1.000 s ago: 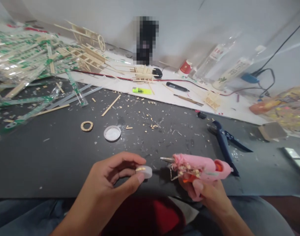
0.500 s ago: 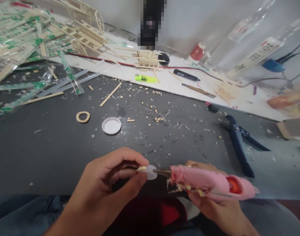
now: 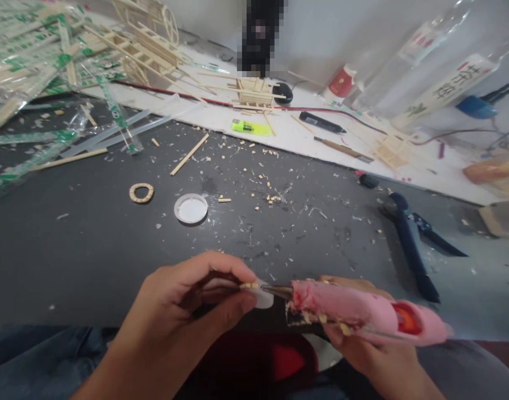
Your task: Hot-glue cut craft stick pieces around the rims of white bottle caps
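L hand [image 3: 188, 316]: my grip's pinched nearly closed on white disc [image 3: 266, 300] w/ wood bits [image 3: 249, 285], over bench [image 3: 91, 266] nr edge | R hand [image 3: 360, 349]: grip's wrapped rnd pink glue gun [image 3: 346, 306], nozzle [image 3: 277, 290] right at disc, contact can't tell | wood ring [image 3: 133, 193] + white lid [image 3: 190, 209] beyond L hand

The back is filled by a plain, pale grey-white wall [image 3: 342, 33]. Soft grey shadows are thrown on it. In front of it, a flat white board [image 3: 219, 119] is laid along the far side of a big dark grey tabletop [image 3: 91, 250]. The right end of the tabletop is made paler by the light. Below the near edge, something red [image 3: 292, 358] is partly hidden in the dark; what it is cannot be told.
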Available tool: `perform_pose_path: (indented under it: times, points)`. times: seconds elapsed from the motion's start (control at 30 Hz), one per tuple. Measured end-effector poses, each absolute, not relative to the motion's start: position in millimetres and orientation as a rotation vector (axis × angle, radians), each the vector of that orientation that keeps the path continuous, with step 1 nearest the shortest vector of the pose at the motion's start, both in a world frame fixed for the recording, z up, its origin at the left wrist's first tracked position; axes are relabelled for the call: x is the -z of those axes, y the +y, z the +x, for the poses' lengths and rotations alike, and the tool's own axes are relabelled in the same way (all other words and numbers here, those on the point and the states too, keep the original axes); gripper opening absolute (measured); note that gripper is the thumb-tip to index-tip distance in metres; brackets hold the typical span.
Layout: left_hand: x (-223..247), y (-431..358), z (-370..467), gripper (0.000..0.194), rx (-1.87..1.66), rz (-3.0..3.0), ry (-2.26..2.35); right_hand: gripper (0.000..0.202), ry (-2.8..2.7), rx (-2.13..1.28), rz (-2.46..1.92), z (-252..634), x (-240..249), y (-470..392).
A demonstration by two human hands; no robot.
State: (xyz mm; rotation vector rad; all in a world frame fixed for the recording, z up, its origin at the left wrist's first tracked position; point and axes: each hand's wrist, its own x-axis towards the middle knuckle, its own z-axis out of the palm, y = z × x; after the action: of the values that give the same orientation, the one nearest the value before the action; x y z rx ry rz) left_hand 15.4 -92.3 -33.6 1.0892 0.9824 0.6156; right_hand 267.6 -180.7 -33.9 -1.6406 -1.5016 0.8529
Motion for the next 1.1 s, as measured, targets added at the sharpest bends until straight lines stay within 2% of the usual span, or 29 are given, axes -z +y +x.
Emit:
perform_pose_path:
  times: [0.13,0.33,0.53,0.97,1.1]
  points:
    - [32,-92,17,0.007,-0.625,1.089,1.003,0.021,-1.766,-0.723,-1.596,267,34,-180]
    - [34,-92,16,0.009,-0.661,1.092,0.987,0.019,-1.837,-0.520,-1.628,274,41,-185]
    - [37,-91,16,0.012,-0.682,1.154,0.958,0.023,-2.006,-0.570,-1.593,266,30,-177]
    - [35,-91,17,0.015,-0.681,1.187,0.955,0.027,-1.976,-0.756,-1.524,261,19,-166]
    - [35,-92,18,0.013,-0.688,1.172,0.963,0.028,-1.996,-0.669,-1.583,261,21,-167]
